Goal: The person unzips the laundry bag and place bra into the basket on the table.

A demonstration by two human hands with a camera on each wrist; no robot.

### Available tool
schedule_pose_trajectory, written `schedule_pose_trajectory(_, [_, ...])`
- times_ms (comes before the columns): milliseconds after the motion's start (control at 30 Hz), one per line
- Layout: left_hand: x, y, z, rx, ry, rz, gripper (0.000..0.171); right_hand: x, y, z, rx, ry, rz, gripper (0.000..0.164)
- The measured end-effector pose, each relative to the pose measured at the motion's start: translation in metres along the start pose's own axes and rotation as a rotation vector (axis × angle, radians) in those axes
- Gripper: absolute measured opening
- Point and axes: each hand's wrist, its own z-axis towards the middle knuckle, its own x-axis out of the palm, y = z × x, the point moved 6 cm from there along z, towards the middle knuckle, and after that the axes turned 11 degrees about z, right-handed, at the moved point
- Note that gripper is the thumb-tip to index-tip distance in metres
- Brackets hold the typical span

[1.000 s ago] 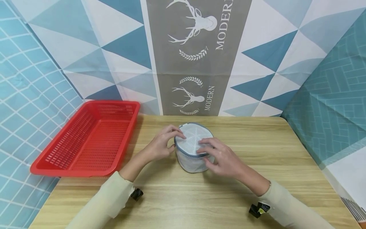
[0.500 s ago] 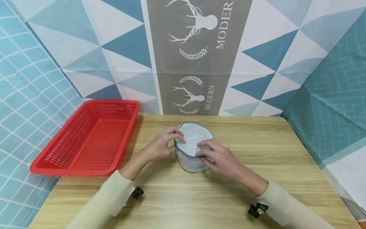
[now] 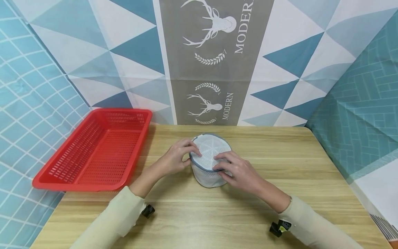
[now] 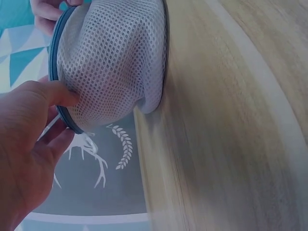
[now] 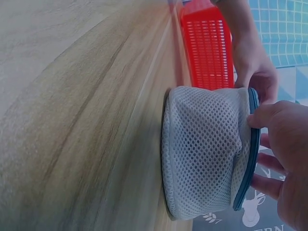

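Note:
A round white mesh laundry bag [image 3: 209,147] with a blue-grey zipped rim stands upright on the wooden table. My left hand [image 3: 177,157] pinches its left rim, thumb against the mesh side and fingers over the top. On the right edge, my right hand [image 3: 240,173] holds the rim the same way. From the left wrist view, the thumb of the left hand [image 4: 29,130] presses into the slightly creased mesh bag [image 4: 108,62]. The right wrist view shows the right hand [image 5: 293,149] on the zipped edge of the bag [image 5: 202,149]. What is inside cannot be seen.
To the left, a red perforated plastic basket [image 3: 109,155] stands near the table's back left corner. Patterned sheets cover the walls behind and at both sides. The wooden table [image 3: 199,218] extends in front of the bag and to its right.
My right hand has shifted slightly left, and its thumb has come in against the bag's side. The left hand and the bag have hardly moved.

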Motion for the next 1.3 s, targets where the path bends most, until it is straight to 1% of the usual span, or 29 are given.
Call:
schedule_pose_trajectory(267, [-0.002, -0.008, -0.004, 0.014, -0.002, 0.055, 0.032, -0.001, -0.003, -0.001, -0.001, -0.021, 0.006, 0.024])
schedule_pose_trajectory(433, [-0.002, -0.013, -0.007, 0.053, -0.031, 0.089, 0.031, -0.003, -0.006, -0.001, 0.025, -0.024, 0.017, 0.022])
schedule_pose_trajectory(533, [-0.003, -0.017, -0.008, 0.068, -0.035, 0.111, 0.031, -0.003, -0.009, -0.001, 0.037, -0.029, 0.014, 0.021])
schedule_pose_trajectory(667, [-0.004, -0.023, -0.007, 0.076, -0.022, 0.136, 0.03, -0.005, -0.012, -0.002, 0.036, -0.044, 0.01, 0.021])
schedule_pose_trajectory(800, [-0.004, -0.026, -0.007, 0.064, -0.004, 0.148, 0.029, -0.006, -0.014, -0.002, 0.027, -0.054, 0.008, 0.022])
schedule_pose_trajectory(900, [-0.005, -0.026, -0.006, 0.055, 0.002, 0.142, 0.029, -0.006, -0.014, -0.002, 0.026, -0.056, 0.009, 0.023])
schedule_pose_trajectory(1033, [-0.005, -0.023, -0.006, 0.063, -0.012, 0.13, 0.03, -0.007, -0.013, -0.001, 0.025, -0.061, 0.012, 0.024])
schedule_pose_trajectory(1200, [-0.005, -0.016, -0.005, 0.082, -0.044, 0.114, 0.039, -0.009, -0.01, 0.001, 0.023, -0.07, 0.03, 0.028])
schedule_pose_trajectory(1300, [-0.005, -0.011, -0.003, 0.083, -0.057, 0.1, 0.044, -0.011, -0.006, 0.003, 0.011, -0.074, 0.038, 0.031])
